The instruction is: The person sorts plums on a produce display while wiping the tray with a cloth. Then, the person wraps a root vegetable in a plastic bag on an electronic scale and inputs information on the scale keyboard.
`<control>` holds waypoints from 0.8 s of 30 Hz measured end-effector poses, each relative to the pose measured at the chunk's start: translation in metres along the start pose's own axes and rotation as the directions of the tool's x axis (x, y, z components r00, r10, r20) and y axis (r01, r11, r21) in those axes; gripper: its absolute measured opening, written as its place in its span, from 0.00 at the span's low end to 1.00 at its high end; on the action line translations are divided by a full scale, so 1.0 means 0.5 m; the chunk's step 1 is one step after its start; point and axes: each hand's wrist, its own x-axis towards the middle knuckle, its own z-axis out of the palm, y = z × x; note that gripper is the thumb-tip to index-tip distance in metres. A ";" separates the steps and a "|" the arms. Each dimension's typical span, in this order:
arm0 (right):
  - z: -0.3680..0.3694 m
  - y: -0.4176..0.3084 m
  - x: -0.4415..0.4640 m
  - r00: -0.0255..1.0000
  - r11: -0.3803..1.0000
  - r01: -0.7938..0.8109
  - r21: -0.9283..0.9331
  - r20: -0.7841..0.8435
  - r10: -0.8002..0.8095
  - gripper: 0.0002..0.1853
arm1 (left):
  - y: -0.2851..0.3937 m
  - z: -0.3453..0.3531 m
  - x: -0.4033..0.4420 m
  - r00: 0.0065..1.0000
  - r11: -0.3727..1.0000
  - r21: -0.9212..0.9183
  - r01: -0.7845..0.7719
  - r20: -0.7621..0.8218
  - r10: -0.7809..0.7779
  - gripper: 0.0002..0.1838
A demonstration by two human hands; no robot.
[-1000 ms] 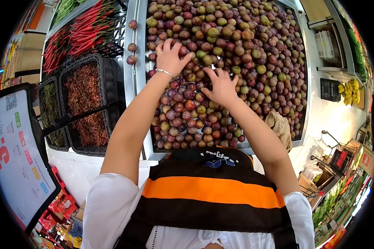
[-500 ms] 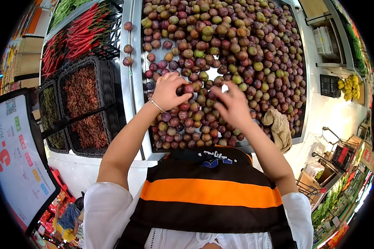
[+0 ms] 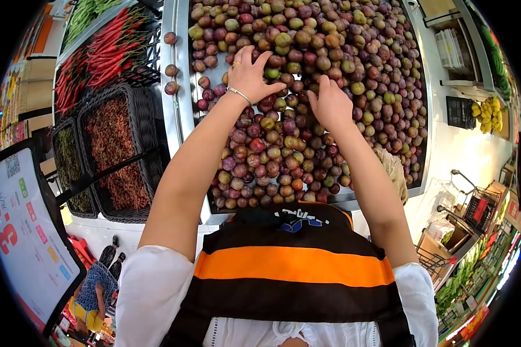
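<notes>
Left hand: I read the left hand [image 3: 253,75] palm down on the fruit, fingers spread and thumb apart, not closed around anything I can see.
Right hand: the right hand [image 3: 331,104] lies over the pile with fingers bent downward; its fingertips are partly hidden, so I cannot tell whether it grips a plum.
Plums: the plums [image 3: 257,144] lie beneath and around both hands, densely packed on the right, looser at left, where bare metal shows.
Bin rim: three plums sit in a row on the left metal rim [image 3: 184,115].
Cloth: a tan cloth [image 3: 392,168] lies at the bin's near right, partly behind the right forearm.
Left stand: I see red chillies [image 3: 107,49] and, nearer, a dark woven basket [image 3: 149,115] of small reddish-brown produce.
Lower left: a price screen [image 3: 26,231] stands beside the basket.
</notes>
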 end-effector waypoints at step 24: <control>0.013 -0.042 -0.069 0.929 0.875 0.213 0.435 0.189 -0.319 0.26 | -0.054 -0.024 -0.010 0.968 0.946 -0.220 0.237 -0.030 -0.250 0.14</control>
